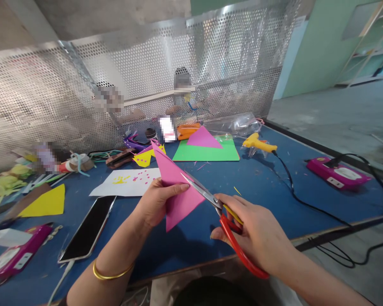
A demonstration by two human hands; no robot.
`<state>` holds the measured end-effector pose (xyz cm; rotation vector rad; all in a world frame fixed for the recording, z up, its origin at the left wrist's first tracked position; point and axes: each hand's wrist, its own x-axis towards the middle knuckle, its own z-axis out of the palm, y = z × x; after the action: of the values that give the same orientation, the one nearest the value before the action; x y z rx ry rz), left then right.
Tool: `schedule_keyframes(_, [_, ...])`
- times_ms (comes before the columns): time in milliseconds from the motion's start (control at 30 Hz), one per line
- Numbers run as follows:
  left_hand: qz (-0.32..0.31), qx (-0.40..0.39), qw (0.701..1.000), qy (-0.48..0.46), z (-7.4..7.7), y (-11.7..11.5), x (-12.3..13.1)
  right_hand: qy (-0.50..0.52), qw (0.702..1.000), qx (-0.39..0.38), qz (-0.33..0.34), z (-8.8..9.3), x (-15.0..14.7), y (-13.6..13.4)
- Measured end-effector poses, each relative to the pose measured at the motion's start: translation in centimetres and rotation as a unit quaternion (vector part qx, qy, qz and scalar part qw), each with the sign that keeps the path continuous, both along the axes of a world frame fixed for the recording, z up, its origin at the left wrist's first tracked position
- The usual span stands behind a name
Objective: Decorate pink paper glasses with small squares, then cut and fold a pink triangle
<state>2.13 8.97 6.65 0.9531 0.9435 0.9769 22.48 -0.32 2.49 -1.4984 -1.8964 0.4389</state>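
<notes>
My left hand (pixel 161 197) pinches a pink sheet (pixel 181 206), thumb on its near face, fingers mostly hidden behind. The sheet is held up above the blue table and tapers to a point at upper left. In my right hand (pixel 252 229) is a pair of scissors (pixel 231 231) with red and yellow handles. Their metal blades lie along the sheet's upper right edge, close to my left thumb; whether paper sits between the blades I cannot tell. Behind the sheet lies a white paper (pixel 105 185) with small pink and yellow bits on it.
A green sheet (pixel 207 154) with a pink triangle (pixel 204 138) lies at the back. To its right are a yellow glue gun (pixel 260 143) and a magenta power strip (pixel 336 173), with black cables. At left lie a phone (pixel 87 229) and yellow paper (pixel 47 204). Perforated metal (pixel 147 63) stands behind.
</notes>
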Motion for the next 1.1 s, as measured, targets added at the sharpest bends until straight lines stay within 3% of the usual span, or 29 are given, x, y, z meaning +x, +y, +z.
schedule_keyframes(333, [0.005, -0.004, 1.000, -0.002, -0.12, 0.14, 0.08, -0.008, 0.997, 0.073, 0.000, -0.15, -0.30, -0.13])
schedule_keyframes(767, [0.002, -0.010, 1.000, 0.014, -0.06, 0.12, 0.00, -0.011, 0.997, 0.075, 0.009, -0.52, -0.11, -0.04])
schedule_keyframes(1100, [-0.090, -0.005, 0.995, 0.029, -0.74, -0.56, 0.21, -0.078, 0.993, 0.084, -0.022, 0.11, -0.52, 0.44])
